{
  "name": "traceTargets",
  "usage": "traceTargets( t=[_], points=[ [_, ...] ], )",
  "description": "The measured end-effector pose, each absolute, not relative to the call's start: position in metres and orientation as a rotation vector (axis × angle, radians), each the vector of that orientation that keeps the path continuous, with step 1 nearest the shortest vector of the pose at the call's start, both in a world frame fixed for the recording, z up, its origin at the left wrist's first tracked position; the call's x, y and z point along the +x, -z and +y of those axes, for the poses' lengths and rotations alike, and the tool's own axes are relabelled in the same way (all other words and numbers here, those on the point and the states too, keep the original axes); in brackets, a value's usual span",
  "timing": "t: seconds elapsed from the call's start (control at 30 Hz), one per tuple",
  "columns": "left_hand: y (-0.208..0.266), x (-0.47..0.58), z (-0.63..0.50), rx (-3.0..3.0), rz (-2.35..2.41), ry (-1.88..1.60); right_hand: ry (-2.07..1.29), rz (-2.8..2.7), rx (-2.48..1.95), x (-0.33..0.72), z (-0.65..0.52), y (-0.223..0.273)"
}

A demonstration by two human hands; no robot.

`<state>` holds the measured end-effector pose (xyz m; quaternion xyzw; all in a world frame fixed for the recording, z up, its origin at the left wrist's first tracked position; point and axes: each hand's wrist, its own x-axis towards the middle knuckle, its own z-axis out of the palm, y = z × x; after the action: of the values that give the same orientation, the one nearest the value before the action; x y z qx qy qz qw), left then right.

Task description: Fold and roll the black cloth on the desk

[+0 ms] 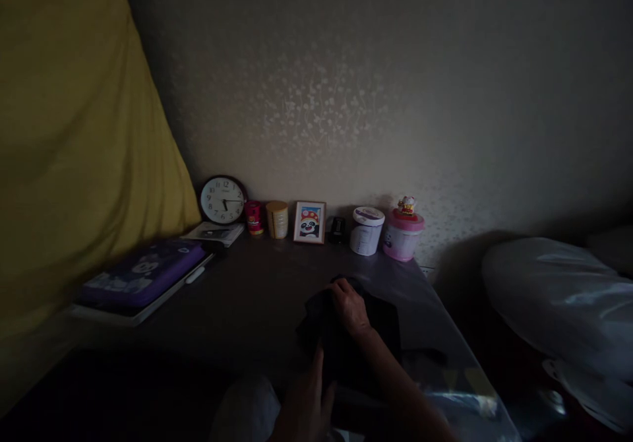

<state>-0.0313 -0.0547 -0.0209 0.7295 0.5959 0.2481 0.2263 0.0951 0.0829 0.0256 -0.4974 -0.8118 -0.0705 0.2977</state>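
Observation:
A dark, soft-looking black item point(386, 323), perhaps cloth or a bag, lies on the right half of the dark table point(237, 303). Its kind is hard to make out in the dim light. My right hand point(351, 307) is on its far part, fingers bent and closed on a bunched fold. Closer to me, my left hand point(309, 392) is at the item's near left side. Its fingers are stretched out and apart, slightly blurred, with nothing visible in them.
Along the wall stand a round clock point(223, 200), a pink-red can point(254, 218), a yellow canister point(277, 220), a panda picture frame point(310, 223), a white tub point(366, 232) and a pink-lidded tub point(403, 236) bearing a figurine. A purple case point(148, 274) lies left. White plastic bulges point(558, 303) right of the table.

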Motion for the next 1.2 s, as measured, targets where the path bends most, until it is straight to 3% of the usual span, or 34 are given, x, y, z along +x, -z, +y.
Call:
traceTargets(
  t=[0.13, 0.43, 0.87, 1.2],
  points=[
    [0.009, -0.026, -0.06, 1.945, 1.698, -0.709, 0.224, -2.178, -1.342, 0.095, 0.082, -0.028],
    [-0.001, -0.026, -0.058, 2.13, 1.69, -0.381, 0.314, -2.212, -1.304, 0.096, 0.084, -0.026],
    [0.009, -0.024, -0.057, 2.051, 1.708, -0.501, 0.061, -2.095, -0.945, 0.138, 0.046, -0.01],
    [0.017, -0.022, -0.044, 1.923, 1.752, -0.372, 0.168, -2.219, -0.951, 0.146, 0.111, -0.008]
  ],
)
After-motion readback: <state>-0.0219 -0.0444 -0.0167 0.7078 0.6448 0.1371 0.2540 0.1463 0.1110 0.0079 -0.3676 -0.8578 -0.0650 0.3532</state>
